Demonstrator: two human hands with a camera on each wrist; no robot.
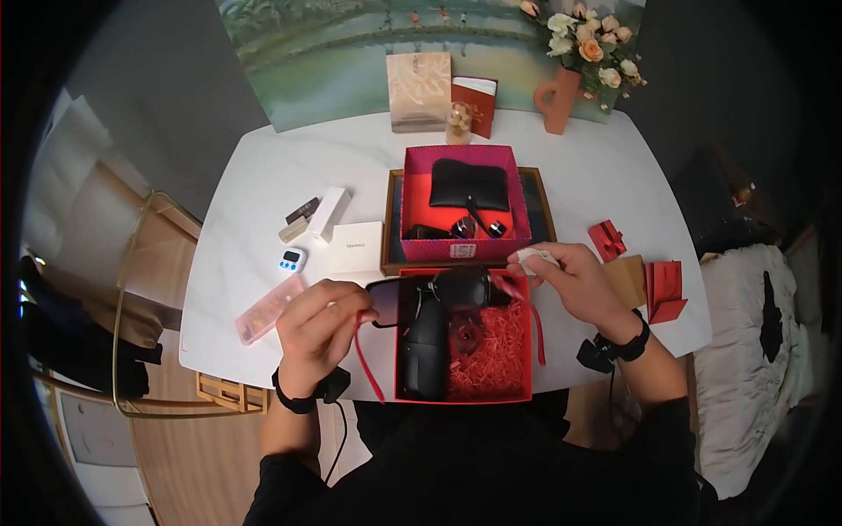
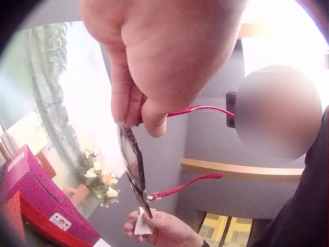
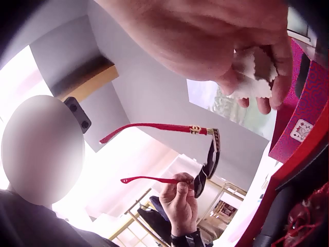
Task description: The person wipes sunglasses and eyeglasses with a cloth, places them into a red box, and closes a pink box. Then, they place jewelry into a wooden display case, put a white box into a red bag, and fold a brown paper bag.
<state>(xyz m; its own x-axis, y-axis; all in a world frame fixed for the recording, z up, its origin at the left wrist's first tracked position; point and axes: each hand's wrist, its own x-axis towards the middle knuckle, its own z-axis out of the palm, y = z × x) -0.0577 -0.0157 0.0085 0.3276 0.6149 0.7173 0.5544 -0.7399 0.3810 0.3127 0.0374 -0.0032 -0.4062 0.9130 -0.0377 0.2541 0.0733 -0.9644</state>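
Observation:
My left hand (image 1: pixel 323 324) pinches dark sunglasses (image 1: pixel 460 287) with red temples by one end of the frame, near the hinge. In the right wrist view, both temples of the sunglasses (image 3: pixel 206 167) are unfolded. A small white cloth (image 1: pixel 537 258) with a zigzag edge is pinched between the thumb and fingers of my right hand (image 1: pixel 579 285), close to the other end of the frame. Below the sunglasses stands an open red box (image 1: pixel 528 373). It holds a black glasses case (image 1: pixel 424 355) and red shredded paper (image 1: pixel 491 359), with a clear reddish object (image 1: pixel 467 335) on the paper.
Behind the red box, a magenta box (image 1: pixel 517 230) holding a black pouch (image 1: pixel 469 184) sits on a framed tray (image 1: pixel 545 206). White boxes (image 1: pixel 355 247), a blue-buttoned timer (image 1: pixel 292 260) and a pink case (image 1: pixel 267 311) lie left; red packets (image 1: pixel 664 291) lie right. A flower vase (image 1: pixel 557 103) stands behind.

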